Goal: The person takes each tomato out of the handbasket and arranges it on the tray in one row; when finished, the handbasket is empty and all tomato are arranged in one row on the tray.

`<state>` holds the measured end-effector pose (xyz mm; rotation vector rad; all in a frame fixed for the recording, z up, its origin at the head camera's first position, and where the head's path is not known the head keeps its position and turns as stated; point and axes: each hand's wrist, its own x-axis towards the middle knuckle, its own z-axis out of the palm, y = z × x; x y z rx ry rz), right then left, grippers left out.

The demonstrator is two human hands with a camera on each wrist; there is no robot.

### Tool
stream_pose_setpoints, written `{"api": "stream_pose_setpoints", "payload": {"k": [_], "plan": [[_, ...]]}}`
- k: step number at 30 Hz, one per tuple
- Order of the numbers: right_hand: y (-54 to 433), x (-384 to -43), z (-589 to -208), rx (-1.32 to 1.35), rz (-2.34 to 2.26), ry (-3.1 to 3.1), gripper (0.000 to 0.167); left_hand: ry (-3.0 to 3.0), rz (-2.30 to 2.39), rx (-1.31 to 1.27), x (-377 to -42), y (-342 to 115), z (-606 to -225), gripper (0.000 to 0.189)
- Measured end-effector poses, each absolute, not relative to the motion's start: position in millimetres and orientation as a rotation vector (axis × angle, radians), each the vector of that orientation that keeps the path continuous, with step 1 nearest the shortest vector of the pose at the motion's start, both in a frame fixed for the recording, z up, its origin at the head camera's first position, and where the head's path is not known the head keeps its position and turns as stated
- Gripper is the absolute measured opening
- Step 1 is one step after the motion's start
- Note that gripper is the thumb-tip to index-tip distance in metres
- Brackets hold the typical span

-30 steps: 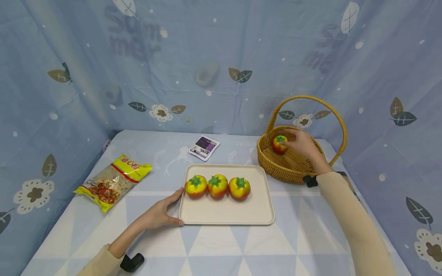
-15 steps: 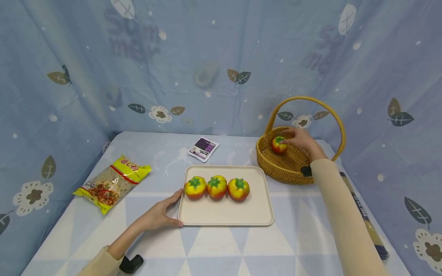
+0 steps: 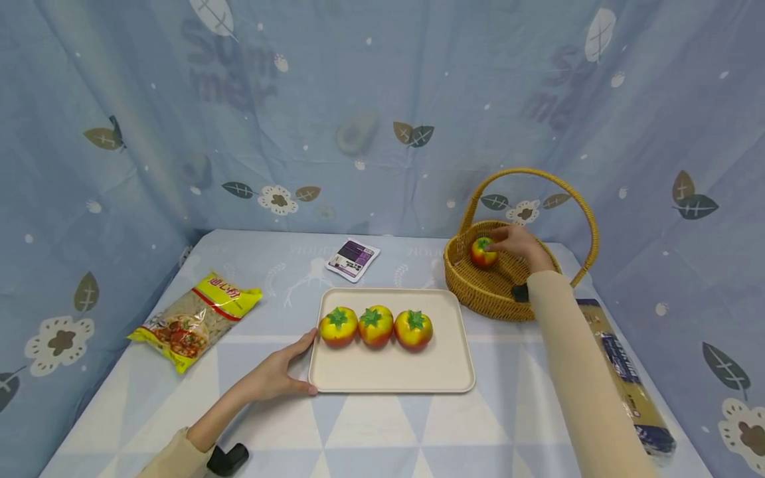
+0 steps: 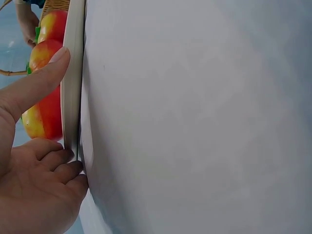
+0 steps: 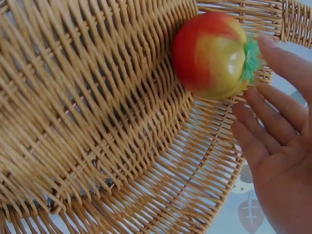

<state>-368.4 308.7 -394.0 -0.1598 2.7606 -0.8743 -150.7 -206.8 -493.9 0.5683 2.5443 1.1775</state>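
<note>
Inside the wicker basket point(image 3: 491, 297), a shiny red-and-yellow tomato point(image 3: 483, 253) with a green leafy top leans by the far left wall. My right hand point(image 3: 518, 247) reaches over the basket's rim beside it. In the right wrist view the thumb tip is right at the green leaves of the tomato point(image 5: 212, 56), while the other fingers extend, apart from one another, below. A cream tray point(image 3: 394, 375) carries a row of three similar tomatoes point(image 3: 376, 326). My left hand point(image 3: 271, 377) touches the tray's left end, thumb at the near corner and fingers along the side.
A yellow-ended food packet point(image 3: 194, 318) lies on the left of the table, and a small purple-and-white packet point(image 3: 353, 259) behind the tray. Along the right edge, a long brown-and-blue packet point(image 3: 624, 378) is partly covered by the right sleeve. The basket's tall handle point(image 3: 588, 216) arches above it.
My right forearm has swung leftward, uncovering more of the long packet on the right. The right hand stays by the tomato in the basket; left hand and tray have not moved.
</note>
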Motion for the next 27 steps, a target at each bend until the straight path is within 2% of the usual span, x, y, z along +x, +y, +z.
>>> {"api": "stream_pose_setpoints", "payload": {"k": [15,22,27], "plan": [[309,-375,-401,-0.127,-0.785,2.731,0.074,2.534,1.172,0.532,-150,-206,-492,0.108],[298,-374,-399,-0.083,-0.746,2.777,0.062,2.534,1.171,0.538,-151,-206,-492,0.108],[297,-377,-400,-0.1,-0.685,2.793,0.063,2.538,1.171,0.542,-152,-207,-494,0.109]]}}
